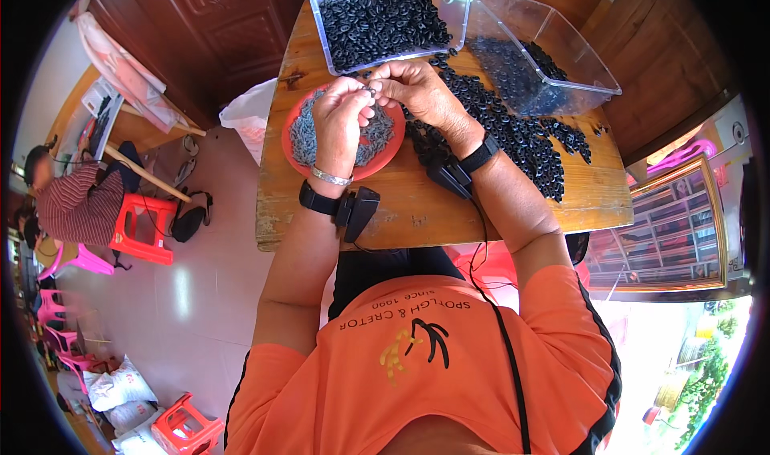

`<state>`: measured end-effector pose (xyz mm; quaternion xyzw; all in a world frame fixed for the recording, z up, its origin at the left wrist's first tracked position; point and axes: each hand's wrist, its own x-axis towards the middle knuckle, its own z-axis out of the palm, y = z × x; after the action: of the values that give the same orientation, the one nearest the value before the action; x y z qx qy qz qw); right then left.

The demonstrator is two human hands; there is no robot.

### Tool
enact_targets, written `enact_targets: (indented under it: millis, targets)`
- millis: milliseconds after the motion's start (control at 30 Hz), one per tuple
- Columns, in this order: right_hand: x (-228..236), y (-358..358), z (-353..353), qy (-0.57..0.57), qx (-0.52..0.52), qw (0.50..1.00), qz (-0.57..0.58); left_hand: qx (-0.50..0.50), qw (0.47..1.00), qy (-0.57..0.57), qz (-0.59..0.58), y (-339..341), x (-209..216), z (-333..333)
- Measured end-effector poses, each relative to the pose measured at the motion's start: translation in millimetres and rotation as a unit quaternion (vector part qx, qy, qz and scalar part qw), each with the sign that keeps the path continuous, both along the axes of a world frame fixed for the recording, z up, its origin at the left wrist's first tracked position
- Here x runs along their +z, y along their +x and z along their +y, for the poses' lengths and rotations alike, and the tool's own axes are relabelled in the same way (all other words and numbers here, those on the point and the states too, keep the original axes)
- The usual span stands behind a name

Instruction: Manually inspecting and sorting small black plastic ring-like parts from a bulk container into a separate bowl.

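My left hand and my right hand meet fingertip to fingertip above a red round dish. Both are pinched on a small dark piece, mostly covered by the fingers. Small grey elongated pieces fill the dish below. To the right of the dish, many small black oval pieces lie spread over the wooden table, some under my right hand and wrist.
Behind my hands a translucent bin holds a heap of black ovals. A clear tub lies tilted at the right, more ovals inside. At the left, a seated person is near a red stool. A white bag stands beside the table.
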<state>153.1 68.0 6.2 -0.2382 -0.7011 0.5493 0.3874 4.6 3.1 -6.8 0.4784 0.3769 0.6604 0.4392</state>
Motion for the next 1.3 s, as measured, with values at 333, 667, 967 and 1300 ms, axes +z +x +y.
enact_targets:
  millis: [333, 667, 967, 1300]
  targets:
    - [-3.0, 3.5, 3.7, -0.029, 0.005, 1.000, -0.011, -0.058, 0.998, -0.015, -0.028, -2.4, 2.2, -0.6]
    - [-0.7, 3.1, 2.0, -0.047, 0.013, 0.999, 0.007, -0.082, 0.993, -0.054, -0.065, -2.4, 8.7, -3.3]
    - [-1.8, 4.9, 4.7, -0.068, 0.032, 0.997, -0.001, -0.083, 0.995, -0.029, -0.045, -3.6, 7.0, -2.8]
    - [-1.8, 6.2, 4.1, -0.115, 0.040, 0.992, 0.043, -0.108, 0.990, -0.072, -0.047, -5.8, 8.1, -2.8]
